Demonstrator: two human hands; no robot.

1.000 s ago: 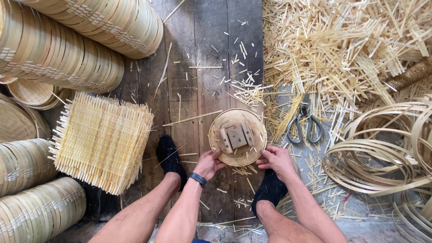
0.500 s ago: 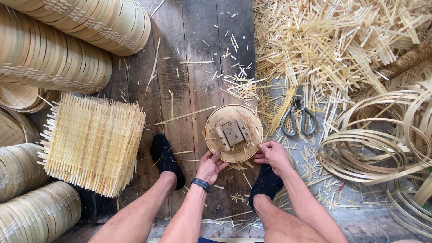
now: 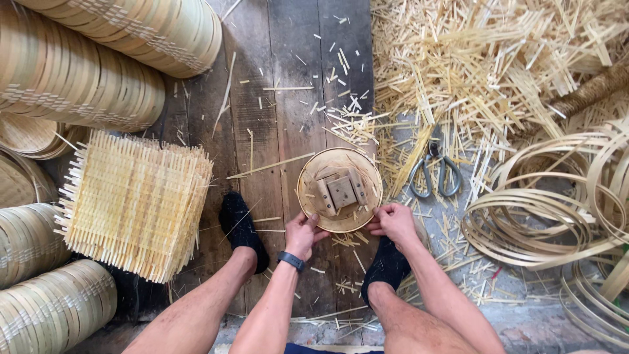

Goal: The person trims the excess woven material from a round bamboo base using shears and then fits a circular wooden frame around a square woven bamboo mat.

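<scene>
Nearest the camera: two bare legs and forearms, feet in black socks (image 3: 241,226) planted on a dark plank floor (image 3: 288,85). A dark watch band sits on the left wrist (image 3: 291,261).

Left hand (image 3: 303,235): grip closed on the near-left rim of a small round bamboo tray (image 3: 339,190), thumb lying over the edge, fingers under it. Right hand (image 3: 393,221): grip closed on the near-right rim of the same tray, fingers curled and pinched at the edge. The tray is held just above the floor between the two feet, its inside turned up toward the camera. A few small wooden blocks (image 3: 341,191) sit inside it, close together at the middle.

Left of the feet: a thick stack of square woven bamboo mats (image 3: 134,203), pale yellow, with loose strip ends bristling at every side.

Right of the tray: a pair of shears with grey looped handles (image 3: 436,174), lying among cuttings. Further right, coils of flat bamboo strip (image 3: 557,210) lie in loose overlapping hoops.

Far left and top: long rolls of nested round bamboo rims (image 3: 78,78), stacked on their sides; more of them at bottom left.

Far right, top: a deep heap of short bamboo offcuts (image 3: 485,59), straw-coloured, spilling onto the planks. No labels or signs in view.
</scene>
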